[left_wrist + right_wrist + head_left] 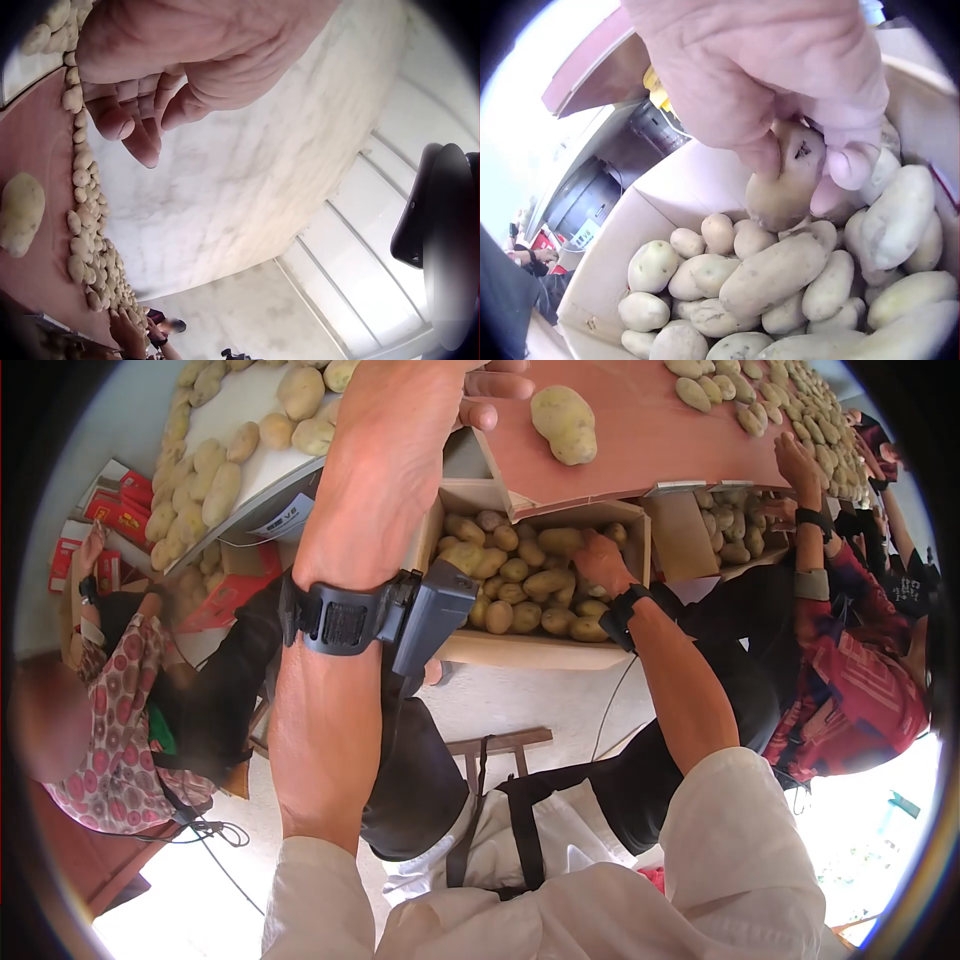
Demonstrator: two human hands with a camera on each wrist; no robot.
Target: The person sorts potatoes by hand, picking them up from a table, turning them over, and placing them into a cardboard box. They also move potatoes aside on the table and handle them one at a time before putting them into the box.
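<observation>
Nearest to us, our right hand point(765, 82) reaches down into the cardboard box point(545, 650). Its thumb and curled fingers pinch the held potato point(784, 184) by its upper end. That potato's long axis runs steeply down from the palm toward the heap point(772, 274) of potatoes below. We cannot tell whether its lower end touches the heap.

Farther out and to the left, our left hand point(400, 420) is raised over the reddish board point(650, 450). Its fingers are loosely curled and hold nothing. The lone potato point(565, 425) lies on the board just right of those fingertips, apart from them, with its long axis running near to far. The left hand is the nearer one to it; the right is well apart, down in the box.

A second box point(720, 540) sits to the right under the board's edge. A band of potatoes point(800, 400) lines the far right side, and more lie on a white table point(255, 405) at the far left. People stand on either side, and pale walls rise behind.
</observation>
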